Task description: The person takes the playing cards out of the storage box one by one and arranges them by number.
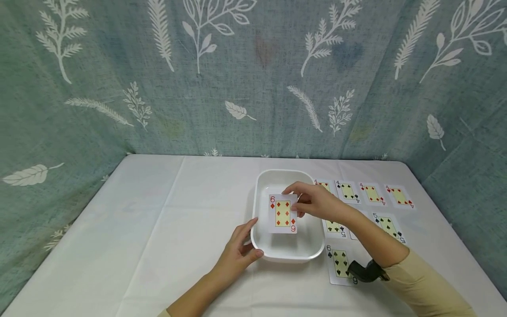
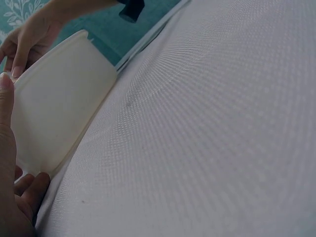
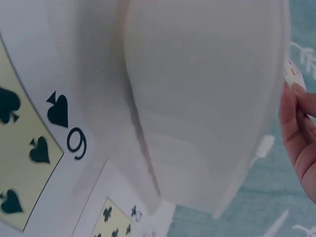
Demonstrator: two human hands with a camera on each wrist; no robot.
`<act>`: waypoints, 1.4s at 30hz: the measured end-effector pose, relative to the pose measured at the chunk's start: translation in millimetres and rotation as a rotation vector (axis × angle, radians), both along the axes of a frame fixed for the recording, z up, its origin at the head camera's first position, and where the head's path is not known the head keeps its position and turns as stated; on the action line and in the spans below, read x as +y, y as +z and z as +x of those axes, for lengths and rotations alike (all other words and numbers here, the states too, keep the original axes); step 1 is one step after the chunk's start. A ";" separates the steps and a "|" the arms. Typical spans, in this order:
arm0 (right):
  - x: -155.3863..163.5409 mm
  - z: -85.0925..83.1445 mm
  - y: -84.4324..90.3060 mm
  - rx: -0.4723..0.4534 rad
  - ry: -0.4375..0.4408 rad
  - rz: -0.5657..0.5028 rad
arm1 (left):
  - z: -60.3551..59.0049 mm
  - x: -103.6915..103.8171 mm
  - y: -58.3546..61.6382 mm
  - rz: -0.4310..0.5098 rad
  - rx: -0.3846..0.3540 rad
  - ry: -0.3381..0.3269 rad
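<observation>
My right hand [image 1: 314, 202] pinches a playing card, the six of diamonds [image 1: 282, 215], by its right edge over the white plastic tub [image 1: 273, 252]. The card faces up. In the right wrist view those fingertips [image 3: 291, 91] show beyond the tub's rim, with a sliver of the card between them. My left hand [image 1: 233, 253] holds the tub's near left corner, thumb on the near side and fingers along the left side. In the left wrist view, one digit is at the rim and other fingertips [image 2: 39, 185] are low by the tub's base.
Face-up cards lie in rows right of the tub. The back row holds fours, such as the four of diamonds [image 1: 372, 193]. A five of spades [image 1: 388, 225] lies in the middle row, partly under my forearm. Nearest is the six of spades [image 1: 339, 264]. A patterned curtain [image 1: 253, 88] hangs behind.
</observation>
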State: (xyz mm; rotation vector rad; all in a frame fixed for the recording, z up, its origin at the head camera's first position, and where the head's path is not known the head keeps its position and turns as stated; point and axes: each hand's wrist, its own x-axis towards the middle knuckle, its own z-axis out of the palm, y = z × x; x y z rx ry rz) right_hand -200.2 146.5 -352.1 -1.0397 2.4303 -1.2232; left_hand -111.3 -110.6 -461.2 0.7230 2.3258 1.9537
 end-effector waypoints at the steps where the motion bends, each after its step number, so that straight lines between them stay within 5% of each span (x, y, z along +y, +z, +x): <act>1: 2.9 2.2 1.8 0.001 -0.007 0.004 | -0.2 0.0 -0.2 0.001 -0.001 -0.002; 20: 75.9 35.5 12.9 0.078 -0.147 -0.025 | 1.5 -2.6 1.2 -0.078 -0.054 -0.030; 42: 158.6 66.3 -11.0 -0.050 -0.140 -0.002 | 2.9 -2.7 1.3 -0.070 -0.059 -0.031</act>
